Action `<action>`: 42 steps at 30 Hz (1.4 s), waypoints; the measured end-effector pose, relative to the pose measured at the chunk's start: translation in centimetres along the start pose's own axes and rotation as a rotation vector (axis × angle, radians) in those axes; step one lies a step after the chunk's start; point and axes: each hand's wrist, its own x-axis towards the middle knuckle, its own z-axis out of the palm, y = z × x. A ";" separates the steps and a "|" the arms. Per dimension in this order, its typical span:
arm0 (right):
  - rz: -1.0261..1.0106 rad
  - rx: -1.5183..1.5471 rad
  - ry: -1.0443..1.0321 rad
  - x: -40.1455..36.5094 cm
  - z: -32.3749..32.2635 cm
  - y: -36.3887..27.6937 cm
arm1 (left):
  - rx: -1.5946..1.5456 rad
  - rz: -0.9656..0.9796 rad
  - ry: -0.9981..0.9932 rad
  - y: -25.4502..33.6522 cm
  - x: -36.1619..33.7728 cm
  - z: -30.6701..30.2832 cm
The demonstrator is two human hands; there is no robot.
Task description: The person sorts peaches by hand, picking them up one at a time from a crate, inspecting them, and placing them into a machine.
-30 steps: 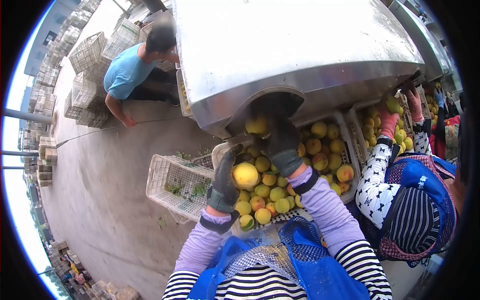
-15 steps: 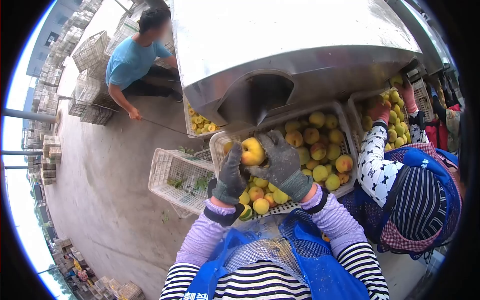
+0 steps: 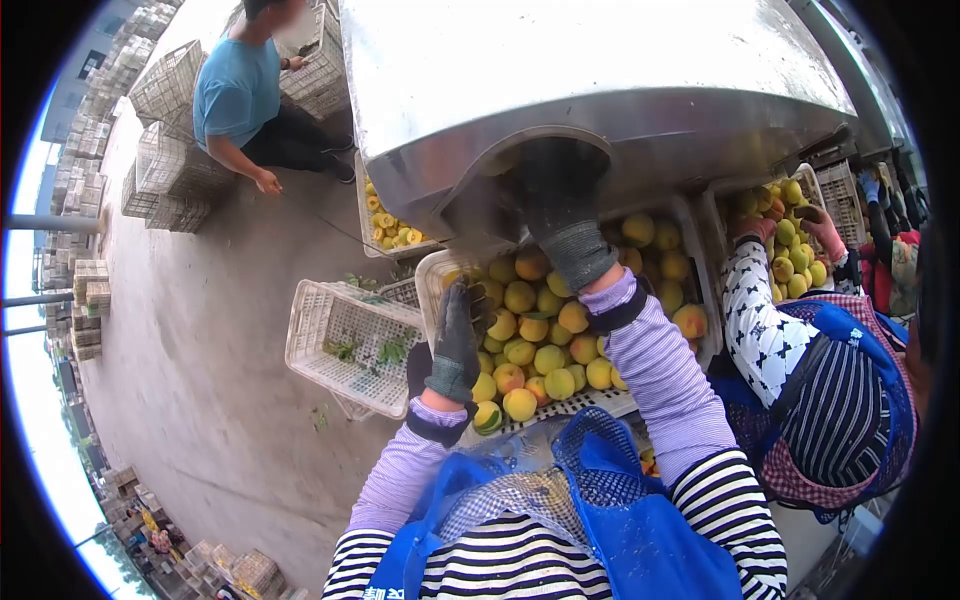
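Note:
My left hand (image 3: 456,345), in a dark grey glove, is over the left side of a white plastic crate (image 3: 436,290) of yellow-red peaches (image 3: 549,359). Its fingers point away from me, stretched out, and no fruit shows in it. My right hand (image 3: 562,205), gloved alike, reaches over the crate into the dark opening (image 3: 485,212) of a metal machine (image 3: 640,130). Shadow hides its fingers and anything they might hold.
A tilted white crate (image 3: 350,375) with leaves lies at left on the concrete floor (image 3: 220,370). Cut fruit (image 3: 395,230) fills another crate behind. A co-worker (image 3: 825,400) handles peaches at right. A person in blue (image 3: 240,90) stands beside stacked crates (image 3: 170,160).
My right hand has moved forward into the machine's opening. The peach between my hands has left view, and my left hand sits slightly left. The person in blue has straightened up.

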 end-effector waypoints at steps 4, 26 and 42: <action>0.350 0.245 -0.199 -5.0 -4.6 4.0 | 0.653 0.163 0.018 -6.8 5.6 -1.8; 0.485 0.937 -0.451 -14.0 -7.2 5.5 | 0.170 -0.128 -0.508 -7.2 4.9 0.9; 0.155 0.114 -0.027 -4.6 -3.3 -1.3 | 0.719 0.910 -0.103 4.8 -0.4 2.5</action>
